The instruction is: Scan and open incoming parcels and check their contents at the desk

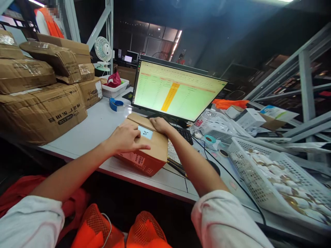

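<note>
Seemingly steadying carton (pixel 158 146) in front of monitor (pixel 178 91): left hand (pixel 125 137) half-open atop, right hand (pixel 159 124) over far edge, grip unclear; next needs even pressure.

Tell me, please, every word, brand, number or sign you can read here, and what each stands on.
"NEEDE", first letters unclear: large brown cardboard carton; its other characters are too blurred.
Handwritten mark, not surely legible: pale-blue rectangular label on the brown cardboard box.
Too small or blurred to read: pale printing on that box's front; green-tinted spreadsheet on the black-framed monitor; white paper label on the smaller brown carton.
</note>
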### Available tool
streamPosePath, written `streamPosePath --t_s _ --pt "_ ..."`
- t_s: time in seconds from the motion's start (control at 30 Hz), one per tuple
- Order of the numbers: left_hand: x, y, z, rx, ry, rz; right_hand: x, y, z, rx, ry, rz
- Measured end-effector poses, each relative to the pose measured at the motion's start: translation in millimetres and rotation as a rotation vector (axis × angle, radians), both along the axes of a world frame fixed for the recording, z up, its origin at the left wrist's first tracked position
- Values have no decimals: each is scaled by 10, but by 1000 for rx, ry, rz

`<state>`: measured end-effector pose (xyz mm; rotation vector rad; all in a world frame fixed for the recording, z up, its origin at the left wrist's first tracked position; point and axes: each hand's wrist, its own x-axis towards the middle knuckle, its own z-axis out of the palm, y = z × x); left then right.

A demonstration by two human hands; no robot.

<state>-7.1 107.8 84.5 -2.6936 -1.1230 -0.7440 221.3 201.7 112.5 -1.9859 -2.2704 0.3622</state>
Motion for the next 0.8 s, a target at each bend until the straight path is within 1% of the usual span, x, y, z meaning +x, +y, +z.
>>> streamPosePath --t_s 0.07,0.1,0.17,0.2,0.23,0.33,0.37,0.4,0.43,0.47,0.57,0.6,0.63,0.67,0.7,0.73,0.77,0.8 --pt "82 119 65 -27 18 45 38 67 -135 -108 48 27" --pt "125 171 78 -25 36 55 50 88 -173 -138 56 35" --pt "190 239 88 5 64 50 64 114 -198 -151 73 37" --pt "205 247 92 59 51 48 68 119 -196 -146 79 35" --pt "204 233 96 150 11 49 71 122 -189 -140 82 30" --pt "119 42 62 548 -214 56 78 124 -185 -134 91 20" --pt "71 -73 14 646 -288 57 82 126 -194 -132 92 20" --pt "20 -209 -62 694 -347 57 85 131 -206 -127 94 24" --pt "-32 -360 -164 690 -389 60 89 137 -221 -119 94 31" --pt "-83 -518 -290 643 -414 69 93 144 -235 -108 93 40" --pt "-234 -933 -686 423 -397 69 98 156 -244 -64 81 71" --pt "-288 -1022 -768 371 -365 54 96 147 -230 -38 78 80" --pt "-345 -1075 -801 335 -326 36 89 126 -208 -2 78 84" --pt "-402 -1089 -775 307 -284 15 76 89 -179 70 83 80" --pt "-457 -1061 -691 278 -247 -6 57 33 -147 184 91 73" --pt "-504 -992 -558 234 -212 -31 31 -43 -114 329 104 73" --pt "-537 -884 -389 172 -172 -65 -3 -140 -87 478 120 88" --pt "-552 -746 -205 92 -125 -108 -42 -254 -66 597 141 126"
